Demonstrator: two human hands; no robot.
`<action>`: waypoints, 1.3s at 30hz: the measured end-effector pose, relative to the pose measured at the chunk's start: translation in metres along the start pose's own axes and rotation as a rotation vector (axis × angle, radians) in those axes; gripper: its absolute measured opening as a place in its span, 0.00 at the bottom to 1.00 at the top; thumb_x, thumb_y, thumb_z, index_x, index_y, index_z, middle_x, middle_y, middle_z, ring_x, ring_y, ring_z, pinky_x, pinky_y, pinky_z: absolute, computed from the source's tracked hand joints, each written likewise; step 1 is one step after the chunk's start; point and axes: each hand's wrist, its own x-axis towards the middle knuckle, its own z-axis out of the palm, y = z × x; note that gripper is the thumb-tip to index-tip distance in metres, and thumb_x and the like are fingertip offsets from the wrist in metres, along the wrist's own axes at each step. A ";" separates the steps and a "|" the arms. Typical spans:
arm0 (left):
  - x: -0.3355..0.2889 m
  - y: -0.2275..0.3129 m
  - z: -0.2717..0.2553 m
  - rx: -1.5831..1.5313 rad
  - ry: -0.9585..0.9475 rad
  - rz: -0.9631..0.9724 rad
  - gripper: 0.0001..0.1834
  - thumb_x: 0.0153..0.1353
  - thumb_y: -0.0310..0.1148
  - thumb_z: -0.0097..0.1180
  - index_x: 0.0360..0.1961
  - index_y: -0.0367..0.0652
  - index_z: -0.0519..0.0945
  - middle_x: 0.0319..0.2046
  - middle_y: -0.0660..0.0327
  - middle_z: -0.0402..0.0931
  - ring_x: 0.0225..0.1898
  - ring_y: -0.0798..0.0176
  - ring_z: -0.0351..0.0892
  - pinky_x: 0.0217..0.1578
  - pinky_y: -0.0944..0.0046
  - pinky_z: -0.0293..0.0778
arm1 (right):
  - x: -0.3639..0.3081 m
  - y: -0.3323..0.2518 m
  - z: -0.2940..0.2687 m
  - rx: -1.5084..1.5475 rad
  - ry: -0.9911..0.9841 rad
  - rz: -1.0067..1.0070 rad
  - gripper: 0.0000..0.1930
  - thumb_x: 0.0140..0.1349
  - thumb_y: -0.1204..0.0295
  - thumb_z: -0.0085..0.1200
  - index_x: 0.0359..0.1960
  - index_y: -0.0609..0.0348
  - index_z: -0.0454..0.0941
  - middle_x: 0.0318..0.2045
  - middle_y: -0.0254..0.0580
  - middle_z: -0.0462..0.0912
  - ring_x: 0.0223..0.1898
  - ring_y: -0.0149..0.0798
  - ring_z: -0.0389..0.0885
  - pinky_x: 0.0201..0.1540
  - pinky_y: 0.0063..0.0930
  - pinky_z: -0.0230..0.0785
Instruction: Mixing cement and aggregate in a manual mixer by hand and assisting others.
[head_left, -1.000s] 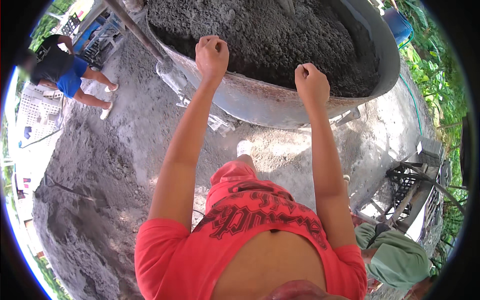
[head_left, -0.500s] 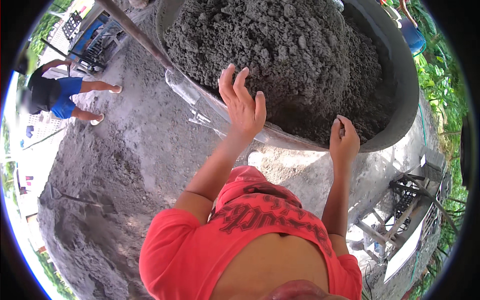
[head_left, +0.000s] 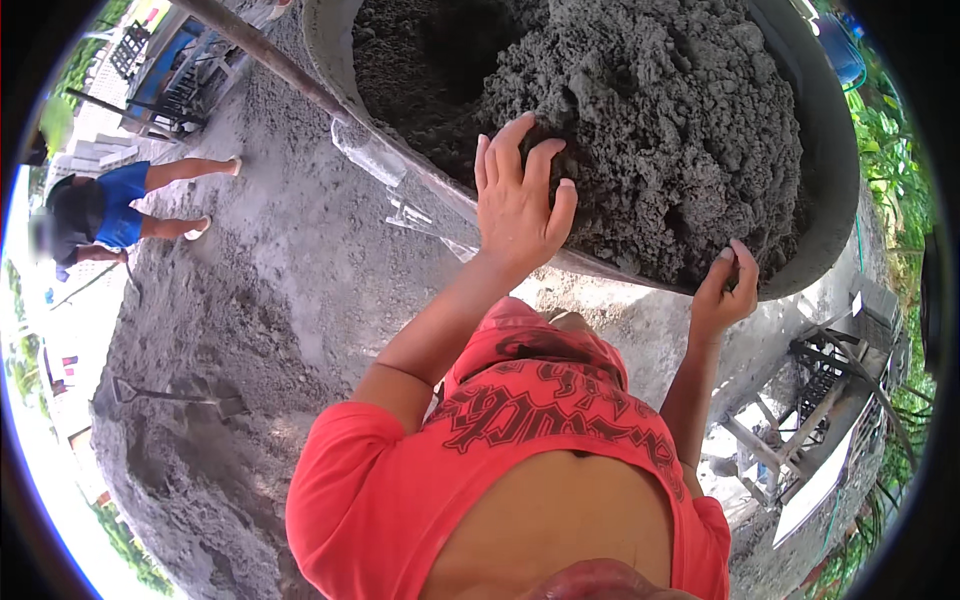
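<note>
A large round metal mixing pan (head_left: 832, 215) stands in front of me, filled with crumbly grey cement mix (head_left: 655, 130). The mix is heaped toward the right, with a dark hollow at the far left. My left hand (head_left: 520, 215) is at the near rim, its fingers spread over the edge of the mix and nothing visible in them. Whether its fingertips touch the mix, I cannot tell. Farther right along the same rim is my right hand (head_left: 726, 295), its fingers bent, thumb and forefinger slightly apart, and no object showing between them.
A rusty pole (head_left: 265, 58) slants up to the pan's left side. At left, another person (head_left: 100, 210) in blue shorts bends over the ground. A shovel (head_left: 170, 396) lies on the grey sand pile (head_left: 190, 490). A wooden-framed stand (head_left: 800, 430) is at right.
The heaped mix has shifted right in the pan, and a dark hollow shows at far left. Both my hands have moved right along the rim. The other person's arm has lowered.
</note>
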 end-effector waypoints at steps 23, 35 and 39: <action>0.010 0.011 0.007 0.080 -0.312 -0.095 0.09 0.58 0.36 0.57 0.34 0.45 0.84 0.34 0.61 0.82 0.35 0.52 0.82 0.38 0.54 0.77 | 0.013 -0.004 0.003 0.016 -0.143 0.155 0.05 0.60 0.76 0.58 0.37 0.58 0.85 0.23 0.33 0.81 0.21 0.25 0.72 0.25 0.21 0.66; 0.012 0.011 0.005 0.116 -0.413 -0.220 0.11 0.60 0.40 0.56 0.39 0.48 0.84 0.39 0.63 0.83 0.39 0.55 0.83 0.39 0.56 0.77 | 0.024 -0.014 0.001 -0.055 -0.318 0.316 0.06 0.65 0.71 0.55 0.40 0.54 0.82 0.26 0.35 0.84 0.25 0.34 0.79 0.31 0.27 0.70; 0.016 0.009 0.003 0.100 -0.489 -0.281 0.12 0.60 0.38 0.57 0.44 0.51 0.85 0.38 0.65 0.85 0.36 0.60 0.85 0.39 0.61 0.77 | 0.024 -0.006 0.001 -0.016 -0.400 0.435 0.09 0.70 0.64 0.51 0.42 0.52 0.80 0.28 0.38 0.86 0.28 0.41 0.82 0.35 0.32 0.71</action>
